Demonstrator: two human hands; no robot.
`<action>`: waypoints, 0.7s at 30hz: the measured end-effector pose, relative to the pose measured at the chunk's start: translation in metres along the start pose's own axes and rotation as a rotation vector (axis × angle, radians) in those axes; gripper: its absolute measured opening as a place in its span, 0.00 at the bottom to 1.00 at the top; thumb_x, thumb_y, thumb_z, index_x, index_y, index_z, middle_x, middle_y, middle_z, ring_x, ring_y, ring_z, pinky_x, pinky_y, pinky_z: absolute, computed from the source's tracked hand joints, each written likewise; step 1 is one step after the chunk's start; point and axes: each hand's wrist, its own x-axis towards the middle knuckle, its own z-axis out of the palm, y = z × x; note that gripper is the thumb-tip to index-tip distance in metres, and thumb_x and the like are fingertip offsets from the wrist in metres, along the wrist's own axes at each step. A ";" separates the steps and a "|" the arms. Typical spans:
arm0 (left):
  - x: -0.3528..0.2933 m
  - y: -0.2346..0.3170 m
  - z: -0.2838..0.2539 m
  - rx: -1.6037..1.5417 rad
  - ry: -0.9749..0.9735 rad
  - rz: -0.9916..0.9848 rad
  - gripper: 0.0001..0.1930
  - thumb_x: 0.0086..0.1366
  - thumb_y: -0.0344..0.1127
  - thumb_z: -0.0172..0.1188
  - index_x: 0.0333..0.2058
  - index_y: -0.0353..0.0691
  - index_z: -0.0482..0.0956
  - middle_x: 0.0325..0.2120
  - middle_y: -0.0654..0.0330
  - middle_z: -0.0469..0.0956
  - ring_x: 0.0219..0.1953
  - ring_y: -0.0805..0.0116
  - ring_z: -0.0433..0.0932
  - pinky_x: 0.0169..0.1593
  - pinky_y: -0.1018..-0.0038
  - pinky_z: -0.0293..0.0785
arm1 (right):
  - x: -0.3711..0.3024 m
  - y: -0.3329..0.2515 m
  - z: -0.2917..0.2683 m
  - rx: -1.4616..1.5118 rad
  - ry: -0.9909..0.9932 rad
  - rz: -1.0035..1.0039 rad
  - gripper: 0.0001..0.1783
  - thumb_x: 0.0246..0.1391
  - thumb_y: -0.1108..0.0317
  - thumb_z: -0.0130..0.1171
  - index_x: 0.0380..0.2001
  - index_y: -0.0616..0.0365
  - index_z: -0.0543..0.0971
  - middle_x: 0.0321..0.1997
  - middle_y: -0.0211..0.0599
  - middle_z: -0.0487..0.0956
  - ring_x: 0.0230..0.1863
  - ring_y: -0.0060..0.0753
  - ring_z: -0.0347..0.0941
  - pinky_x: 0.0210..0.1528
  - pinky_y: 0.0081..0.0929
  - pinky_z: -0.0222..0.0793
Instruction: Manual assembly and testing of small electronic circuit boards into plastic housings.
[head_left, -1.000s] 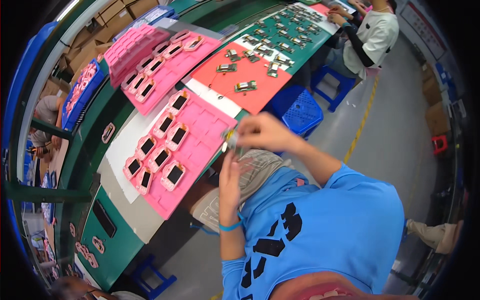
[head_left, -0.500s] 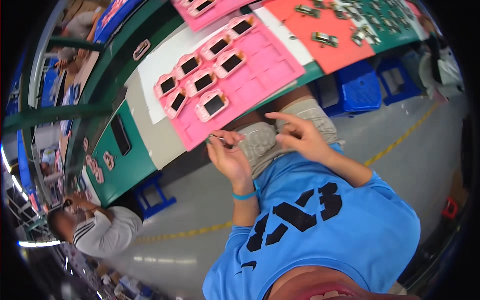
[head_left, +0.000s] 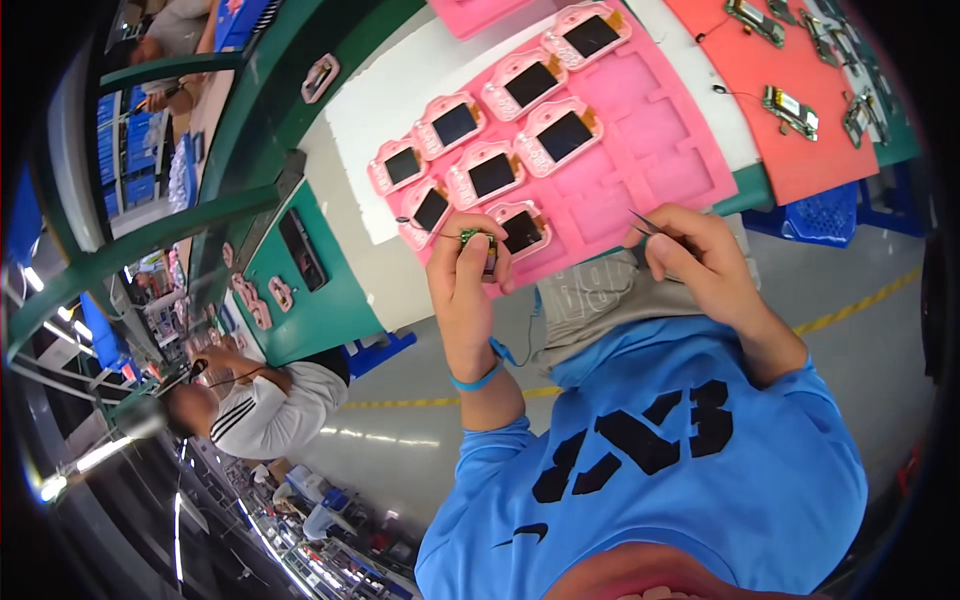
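My left hand (head_left: 462, 300) is pinched around a small green circuit board (head_left: 490, 256), its thumb over the front and part of the board hidden by the fingers. In my right hand (head_left: 705, 262) is a pair of dark, thin tweezers (head_left: 648, 224), tips pointing up and left. Both hands are at the near edge of a pink foam tray (head_left: 690, 185). Several pink casings with black screens lie in the tray; one casing (head_left: 525, 232) sits right behind my left fingers and is partly covered by them.
Right of the tray, more circuit boards (head_left: 792, 112) with thin wires lie on a red mat (head_left: 815, 168). A dark flat device (head_left: 302, 250) and loose pink parts (head_left: 281, 293) rest on the green table at left. Another person (head_left: 285, 410) works there. A blue stool (head_left: 820, 218) stands under the table.
The view has shifted, and the tray looks nearer. Both hands have come up to the tray's near edge. The tweezers in my right hand and the board in my left now show clearly.
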 end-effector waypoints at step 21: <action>0.002 0.018 0.107 0.630 -0.156 0.139 0.09 0.66 0.27 0.69 0.43 0.37 0.81 0.32 0.61 0.83 0.29 0.73 0.77 0.35 0.77 0.74 | -0.015 0.000 -0.037 0.340 0.087 -0.155 0.11 0.73 0.73 0.54 0.52 0.63 0.83 0.26 0.29 0.76 0.27 0.18 0.66 0.33 0.17 0.63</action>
